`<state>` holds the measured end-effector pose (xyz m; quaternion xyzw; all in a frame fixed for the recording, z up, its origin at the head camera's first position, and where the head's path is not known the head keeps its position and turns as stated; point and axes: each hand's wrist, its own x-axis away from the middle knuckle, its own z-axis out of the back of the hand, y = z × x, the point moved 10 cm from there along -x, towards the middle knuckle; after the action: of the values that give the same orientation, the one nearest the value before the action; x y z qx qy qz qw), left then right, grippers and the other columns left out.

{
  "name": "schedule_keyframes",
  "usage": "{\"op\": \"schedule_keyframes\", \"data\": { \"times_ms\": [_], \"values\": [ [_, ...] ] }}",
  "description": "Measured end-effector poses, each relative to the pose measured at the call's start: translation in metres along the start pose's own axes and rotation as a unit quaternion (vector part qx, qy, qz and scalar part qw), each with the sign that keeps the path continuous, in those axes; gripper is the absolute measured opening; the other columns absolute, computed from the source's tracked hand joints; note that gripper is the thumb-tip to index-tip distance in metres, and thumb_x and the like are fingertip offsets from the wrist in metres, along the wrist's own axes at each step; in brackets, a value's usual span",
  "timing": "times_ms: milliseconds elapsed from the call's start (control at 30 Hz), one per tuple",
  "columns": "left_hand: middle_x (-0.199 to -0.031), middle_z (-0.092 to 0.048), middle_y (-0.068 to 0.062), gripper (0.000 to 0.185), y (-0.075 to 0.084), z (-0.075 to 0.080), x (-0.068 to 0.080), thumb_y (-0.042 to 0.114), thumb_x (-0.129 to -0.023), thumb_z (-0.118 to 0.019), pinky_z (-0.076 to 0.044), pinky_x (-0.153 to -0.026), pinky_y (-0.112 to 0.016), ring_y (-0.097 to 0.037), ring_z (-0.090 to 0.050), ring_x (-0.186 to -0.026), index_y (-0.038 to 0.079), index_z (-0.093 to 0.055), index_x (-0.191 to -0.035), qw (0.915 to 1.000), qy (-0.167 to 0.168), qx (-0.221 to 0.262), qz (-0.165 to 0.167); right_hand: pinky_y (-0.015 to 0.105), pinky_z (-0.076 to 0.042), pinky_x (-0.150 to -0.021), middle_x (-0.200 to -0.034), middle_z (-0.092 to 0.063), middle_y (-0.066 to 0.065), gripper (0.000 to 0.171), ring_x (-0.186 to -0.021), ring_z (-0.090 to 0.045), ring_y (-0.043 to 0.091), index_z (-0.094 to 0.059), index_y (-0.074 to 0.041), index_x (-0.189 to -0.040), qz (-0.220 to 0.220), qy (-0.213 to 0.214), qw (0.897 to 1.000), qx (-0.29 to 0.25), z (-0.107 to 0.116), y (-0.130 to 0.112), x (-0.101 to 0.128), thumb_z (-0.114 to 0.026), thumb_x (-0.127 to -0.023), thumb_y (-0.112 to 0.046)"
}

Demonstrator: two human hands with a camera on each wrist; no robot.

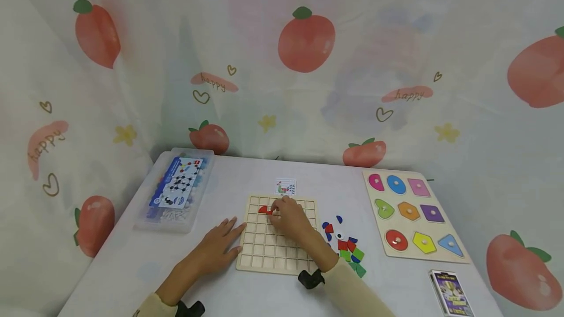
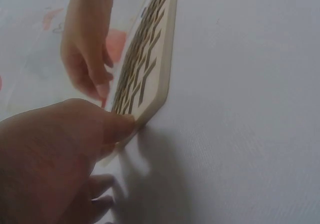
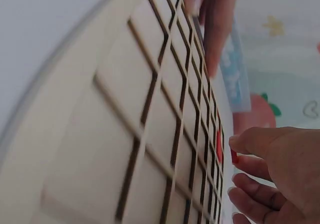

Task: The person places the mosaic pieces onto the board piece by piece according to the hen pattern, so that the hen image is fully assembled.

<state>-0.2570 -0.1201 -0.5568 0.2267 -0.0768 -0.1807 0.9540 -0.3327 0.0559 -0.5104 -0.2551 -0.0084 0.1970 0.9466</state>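
Flat left hand (image 1: 219, 247) steadies grid board (image 1: 277, 253); right hand (image 1: 288, 219) pinches red piece (image 1: 264, 210) beside loose tiles (image 1: 345, 248).

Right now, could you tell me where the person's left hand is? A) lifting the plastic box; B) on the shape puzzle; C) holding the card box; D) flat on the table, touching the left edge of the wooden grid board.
D: the left hand lies flat on the table, fingertips against the left edge of the wooden grid board.
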Motion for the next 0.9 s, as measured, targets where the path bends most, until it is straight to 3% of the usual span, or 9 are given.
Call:
{"op": "schedule_keyframes", "data": {
  "times_ms": [233, 733, 900],
  "values": [
    [-0.171, -0.034, -0.015, 0.062, -0.004, -0.004, -0.003, 0.036, -0.106, -0.062, -0.029, -0.125, -0.062, -0.042, -0.028, -0.159, 0.019, -0.043, -0.163, 1.0, -0.003, -0.004, -0.007, 0.039, -0.051, -0.082, -0.108, -0.066, 0.005, 0.023, -0.099, -0.062, 0.022, -0.075, -0.009, -0.113, 0.043, 0.008, 0.999, 0.029, -0.022, -0.032, -0.007, -0.078, -0.097, -0.026],
    [-0.171, -0.034, -0.014, 0.063, -0.005, -0.004, -0.002, 0.039, -0.106, -0.061, -0.03, -0.125, -0.062, -0.041, -0.028, -0.159, 0.02, -0.042, -0.163, 0.9999, -0.003, -0.015, -0.005, 0.04, -0.049, -0.082, -0.11, -0.066, 0.005, 0.027, -0.1, -0.062, 0.022, -0.075, -0.01, -0.117, 0.058, 0.008, 0.998, 0.03, -0.029, -0.037, -0.01, -0.079, -0.097, -0.027],
    [-0.171, -0.034, -0.017, 0.063, -0.003, -0.002, -0.001, 0.037, -0.107, -0.061, -0.03, -0.125, -0.063, -0.043, -0.028, -0.158, 0.017, -0.043, -0.163, 0.9999, -0.002, -0.009, -0.012, 0.036, -0.047, -0.077, -0.104, -0.065, 0.002, 0.02, -0.092, -0.062, 0.018, -0.076, -0.012, -0.112, 0.071, 0.023, 0.996, 0.04, -0.027, -0.041, -0.011, -0.077, -0.099, -0.026]
  ]
}}
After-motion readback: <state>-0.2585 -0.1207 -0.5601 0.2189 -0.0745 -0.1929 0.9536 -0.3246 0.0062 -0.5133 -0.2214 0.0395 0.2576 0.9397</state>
